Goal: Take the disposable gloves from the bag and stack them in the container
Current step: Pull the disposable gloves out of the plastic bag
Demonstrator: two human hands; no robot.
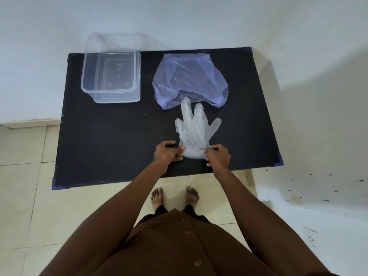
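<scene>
Nearest, hands: left hand [167, 151] and right hand [218, 155] each pinch the cuff of one glove [194, 132].
Glove: translucent, thin, flat on black table [111, 136], fingers pointing far.
Bag: one purple crinkled bag [189, 78], just beyond glove.
Container: one clear rectangular container [111, 76], far left, nothing between.

Black table [111, 136], tiled floor [25, 196], white wall [179, 20]

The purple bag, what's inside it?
Through the purple bag only dark table and faint wrinkly clear plastic show; more gloves can't be confirmed. One glove lies outside, fingertips touching the bag's mouth.
</scene>
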